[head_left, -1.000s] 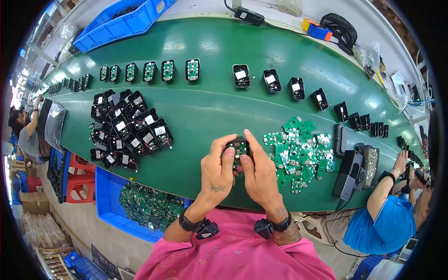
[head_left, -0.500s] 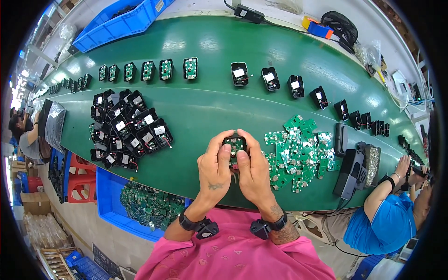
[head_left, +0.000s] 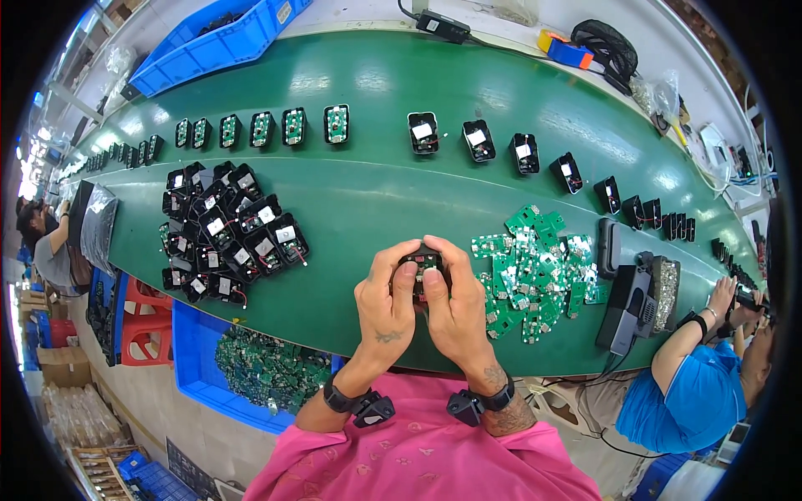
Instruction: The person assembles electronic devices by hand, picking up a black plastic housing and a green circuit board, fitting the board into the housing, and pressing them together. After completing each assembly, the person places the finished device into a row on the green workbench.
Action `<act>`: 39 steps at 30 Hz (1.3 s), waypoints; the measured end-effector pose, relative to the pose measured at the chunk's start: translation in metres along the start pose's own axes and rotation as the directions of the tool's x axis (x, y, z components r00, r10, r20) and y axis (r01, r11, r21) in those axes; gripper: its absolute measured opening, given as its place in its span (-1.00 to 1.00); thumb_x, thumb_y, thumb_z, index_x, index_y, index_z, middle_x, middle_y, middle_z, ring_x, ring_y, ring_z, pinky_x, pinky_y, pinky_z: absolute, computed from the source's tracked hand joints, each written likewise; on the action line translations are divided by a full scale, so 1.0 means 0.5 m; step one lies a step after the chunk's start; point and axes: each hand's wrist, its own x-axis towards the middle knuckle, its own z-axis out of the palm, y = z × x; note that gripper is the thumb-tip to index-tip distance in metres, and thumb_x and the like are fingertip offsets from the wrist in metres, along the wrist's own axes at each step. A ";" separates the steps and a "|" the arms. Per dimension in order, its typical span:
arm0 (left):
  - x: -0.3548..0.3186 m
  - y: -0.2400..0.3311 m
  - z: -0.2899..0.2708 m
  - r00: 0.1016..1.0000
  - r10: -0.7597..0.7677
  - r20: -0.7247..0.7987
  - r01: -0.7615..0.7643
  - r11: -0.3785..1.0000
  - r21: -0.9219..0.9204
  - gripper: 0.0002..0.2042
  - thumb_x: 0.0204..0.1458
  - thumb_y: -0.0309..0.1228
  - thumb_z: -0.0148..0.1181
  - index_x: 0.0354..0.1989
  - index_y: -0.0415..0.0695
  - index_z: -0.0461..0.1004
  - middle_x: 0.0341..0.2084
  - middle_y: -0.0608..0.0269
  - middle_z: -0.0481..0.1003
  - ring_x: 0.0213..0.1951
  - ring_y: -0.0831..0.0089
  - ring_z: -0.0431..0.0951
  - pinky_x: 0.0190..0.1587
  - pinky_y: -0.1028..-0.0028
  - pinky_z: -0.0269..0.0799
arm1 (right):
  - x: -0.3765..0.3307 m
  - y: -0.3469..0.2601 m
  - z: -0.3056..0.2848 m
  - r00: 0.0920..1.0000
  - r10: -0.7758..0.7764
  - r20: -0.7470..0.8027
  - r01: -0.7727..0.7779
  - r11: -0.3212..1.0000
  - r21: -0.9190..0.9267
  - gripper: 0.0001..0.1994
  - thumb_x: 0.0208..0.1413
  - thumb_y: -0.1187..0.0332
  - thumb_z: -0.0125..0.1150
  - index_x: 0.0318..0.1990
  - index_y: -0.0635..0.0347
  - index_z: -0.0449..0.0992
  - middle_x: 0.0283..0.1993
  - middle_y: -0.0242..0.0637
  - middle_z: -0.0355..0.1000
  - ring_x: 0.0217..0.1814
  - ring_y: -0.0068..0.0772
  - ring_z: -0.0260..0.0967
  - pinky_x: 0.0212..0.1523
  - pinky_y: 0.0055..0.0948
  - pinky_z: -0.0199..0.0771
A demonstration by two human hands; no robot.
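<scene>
Both hands hold a small black plastic housing (head_left: 426, 260) with a green circuit board inside, just above the near part of the green table. My left hand (head_left: 388, 292) wraps its left side, the thumb pressing on the board. From the right, my right hand (head_left: 453, 292) closes round the other side, its thumb also on the board. The fingers and thumbs hide much of the housing. Loose green circuit boards (head_left: 530, 275) lie heaped right of my hands. To the left is a pile of black housings (head_left: 225, 225), several with white parts and red wires.
Spaced-out black housings (head_left: 423, 134) line the far strip of the green table (head_left: 359, 192). A blue crate (head_left: 209, 50) stands at the back left; a blue bin (head_left: 192, 359) of boards sits below the near edge. A dark device (head_left: 626, 309) and a person in blue (head_left: 685, 392) are right.
The far row of housings has shifted slightly left. My hands stay in place round the housing, which has tipped a little, and my thumbs have shifted slightly on it.
</scene>
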 end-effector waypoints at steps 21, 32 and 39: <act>0.110 -0.016 0.022 0.998 0.044 -0.043 -0.037 0.989 0.145 -0.79 0.28 -0.41 -0.03 -0.03 -0.21 0.46 -0.35 0.14 0.53 -0.39 0.46 0.56 -0.41 0.45 0.53 | 0.054 0.015 -0.004 0.983 0.162 -0.092 -0.162 0.987 0.007 -0.67 0.31 0.34 0.08 0.15 0.25 0.37 -0.30 -0.11 0.45 -0.38 -0.25 0.45 -0.35 -0.29 0.44; 0.453 -0.145 0.005 0.995 -0.094 0.038 0.069 0.899 0.432 -0.71 0.27 -0.40 -0.03 0.13 -0.20 0.34 -0.36 -0.07 0.58 -0.65 0.17 0.59 -0.56 0.31 0.55 | -0.011 0.035 -0.135 0.992 -0.106 0.061 0.121 0.789 -0.602 -0.51 -0.17 0.36 0.51 0.00 0.20 0.55 -0.01 -0.14 0.35 0.12 -0.04 0.22 0.12 -0.14 0.30; 0.400 -0.108 0.013 0.864 0.339 0.372 -0.500 0.487 0.716 -0.41 0.10 -0.34 0.16 0.34 -0.08 0.21 0.26 -0.20 0.29 -0.01 -0.20 0.53 0.07 0.04 0.47 | -0.022 0.031 -0.127 0.974 0.022 0.226 0.139 0.732 -0.667 -0.42 -0.23 0.37 0.54 0.07 0.09 0.51 0.14 -0.13 0.26 0.23 0.00 0.15 0.20 -0.09 0.25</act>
